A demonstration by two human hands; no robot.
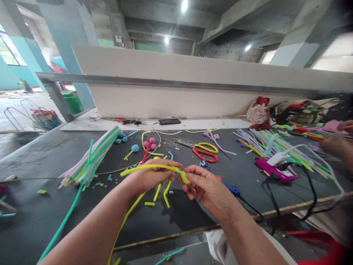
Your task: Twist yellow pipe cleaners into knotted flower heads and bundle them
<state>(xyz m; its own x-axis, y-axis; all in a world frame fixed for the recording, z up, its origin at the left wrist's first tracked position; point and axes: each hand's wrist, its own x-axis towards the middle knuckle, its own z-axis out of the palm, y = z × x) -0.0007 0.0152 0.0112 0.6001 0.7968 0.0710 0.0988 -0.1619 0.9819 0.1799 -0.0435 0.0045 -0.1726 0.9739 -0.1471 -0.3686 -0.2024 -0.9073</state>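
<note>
While pinching a yellow pipe cleaner [150,168] between thumb and fingers, left hand [150,176] closing around its middle, holding it just above the bench [41,209]; right hand [202,184] gripping the same stem at its bent right end, fingers curled tight, both hands nearly touching. Trailing down from the left hand, a long yellow tail of the stem, running past the wrist toward the bench edge. Lying below the hands, short yellow offcuts [165,195]. Resting just beyond, red and yellow scissors [205,151]. Sitting near the right hand, a blue plug [233,189] with black cable. Spreading at the left, a bundle of pastel stems [91,158]; at the right, a pink device [275,171] with a white charger. Reaching in at far right, another person's hand [340,147]
</note>
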